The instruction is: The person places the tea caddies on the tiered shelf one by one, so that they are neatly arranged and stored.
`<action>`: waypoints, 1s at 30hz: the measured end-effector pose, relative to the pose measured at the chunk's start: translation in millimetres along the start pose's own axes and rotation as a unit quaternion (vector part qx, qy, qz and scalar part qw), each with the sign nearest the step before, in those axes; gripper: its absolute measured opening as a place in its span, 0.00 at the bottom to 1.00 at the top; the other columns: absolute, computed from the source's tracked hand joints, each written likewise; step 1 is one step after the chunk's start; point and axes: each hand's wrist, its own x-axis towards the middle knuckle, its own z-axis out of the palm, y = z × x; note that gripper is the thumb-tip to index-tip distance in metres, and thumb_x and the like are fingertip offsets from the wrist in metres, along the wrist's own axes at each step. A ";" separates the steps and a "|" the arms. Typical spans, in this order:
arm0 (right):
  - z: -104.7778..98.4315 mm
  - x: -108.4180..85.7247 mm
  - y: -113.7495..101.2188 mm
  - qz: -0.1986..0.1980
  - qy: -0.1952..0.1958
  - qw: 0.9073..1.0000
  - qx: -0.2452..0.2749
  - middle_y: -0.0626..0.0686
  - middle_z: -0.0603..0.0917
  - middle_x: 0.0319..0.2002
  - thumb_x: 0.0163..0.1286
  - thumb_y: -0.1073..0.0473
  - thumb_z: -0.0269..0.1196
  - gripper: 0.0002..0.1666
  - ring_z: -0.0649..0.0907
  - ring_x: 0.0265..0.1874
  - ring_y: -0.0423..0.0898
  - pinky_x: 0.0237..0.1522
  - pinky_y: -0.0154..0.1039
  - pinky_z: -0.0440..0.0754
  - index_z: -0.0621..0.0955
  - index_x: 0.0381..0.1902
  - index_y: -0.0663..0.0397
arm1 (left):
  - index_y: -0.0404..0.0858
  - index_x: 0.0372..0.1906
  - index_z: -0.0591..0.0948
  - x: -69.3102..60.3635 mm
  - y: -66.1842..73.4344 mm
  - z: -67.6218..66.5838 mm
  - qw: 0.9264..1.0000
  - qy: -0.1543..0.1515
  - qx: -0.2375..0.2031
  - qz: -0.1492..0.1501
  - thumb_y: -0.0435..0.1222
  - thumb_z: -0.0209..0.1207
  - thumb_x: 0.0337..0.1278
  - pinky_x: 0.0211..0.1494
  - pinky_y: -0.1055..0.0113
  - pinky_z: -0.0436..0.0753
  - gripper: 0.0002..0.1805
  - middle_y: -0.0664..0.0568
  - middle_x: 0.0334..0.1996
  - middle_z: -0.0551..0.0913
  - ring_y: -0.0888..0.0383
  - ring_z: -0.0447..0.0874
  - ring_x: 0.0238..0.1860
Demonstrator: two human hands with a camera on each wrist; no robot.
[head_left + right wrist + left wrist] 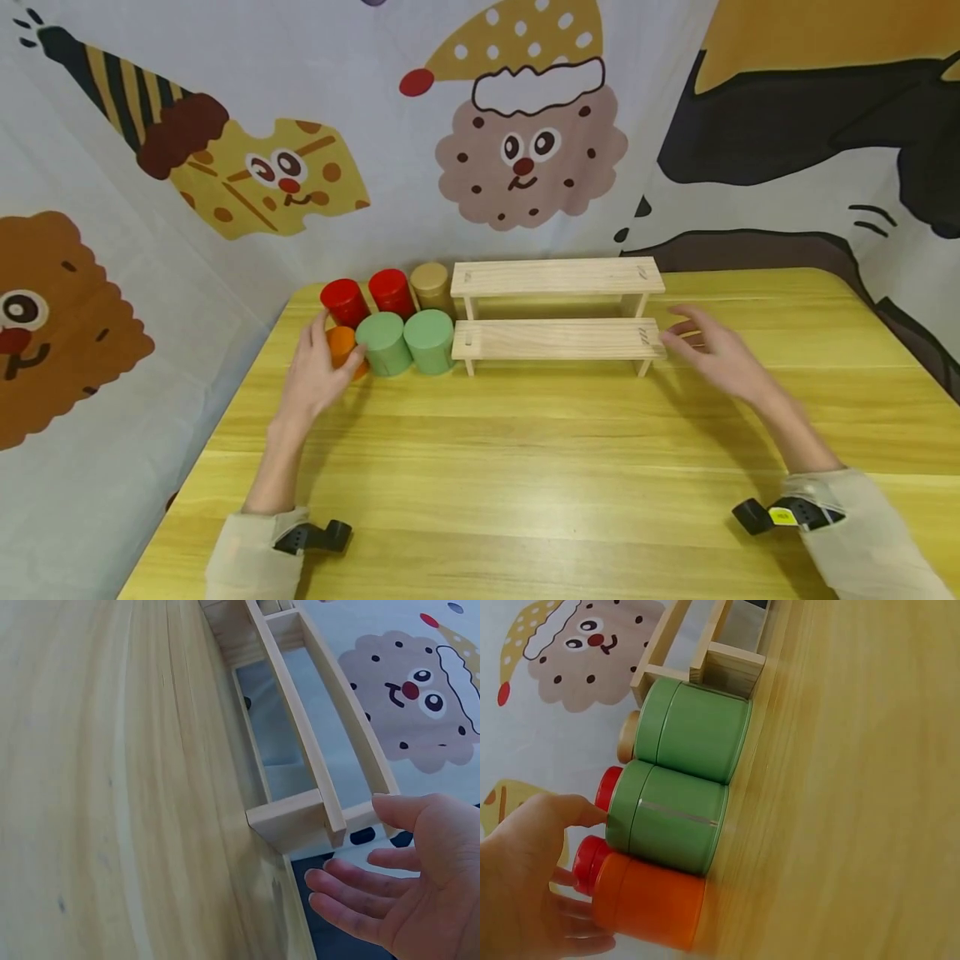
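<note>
At the left of the table, my left hand (315, 375) reaches over an orange canister (651, 901), fingers at its far left side and thumb near the neighbouring green canister (671, 817). Whether the fingertips touch the orange one I cannot tell. A second green canister (430, 342) stands beside it. Behind them are two red canisters (344, 302) and a tan canister (432, 287). My right hand (716, 354), fingers loosely bent and holding nothing, is by the right end of a two-tier wooden rack (555, 339); contact is unclear.
The wooden rack stands against the right side of the canisters, near the table's back edge. A cloth (360, 50) with cartoon figures hangs behind the wood-grain table (525, 492).
</note>
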 end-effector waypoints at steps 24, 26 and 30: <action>16.0 7.5 -1.5 0.029 -0.018 0.999 -0.005 0.74 0.75 0.58 0.79 0.48 0.55 0.39 0.78 0.55 0.71 0.54 0.64 0.77 0.61 0.74 0.70 | 0.21 0.74 0.50 3.8 -21.3 5.7 0.997 -0.027 -0.073 -0.027 0.35 0.61 0.65 0.66 0.38 0.69 0.44 0.22 0.69 0.59 0.31 0.66 0.62; 16.3 7.5 -0.9 0.030 -0.018 0.999 -0.004 0.74 0.75 0.59 0.79 0.47 0.55 0.39 0.78 0.55 0.70 0.54 0.64 0.77 0.60 0.74 0.70 | 0.20 0.73 0.52 3.9 -21.7 5.7 0.996 -0.022 -0.083 -0.025 0.34 0.62 0.64 0.65 0.39 0.70 0.43 0.23 0.66 0.62 0.32 0.67 0.61; 16.4 7.0 -0.9 0.031 -0.019 0.999 -0.003 0.73 0.75 0.59 0.79 0.47 0.55 0.39 0.79 0.55 0.70 0.53 0.63 0.78 0.60 0.75 0.70 | 0.20 0.72 0.54 2.8 -19.5 3.4 0.995 -0.014 -0.095 -0.025 0.33 0.64 0.63 0.63 0.39 0.72 0.42 0.24 0.65 0.64 0.33 0.68 0.59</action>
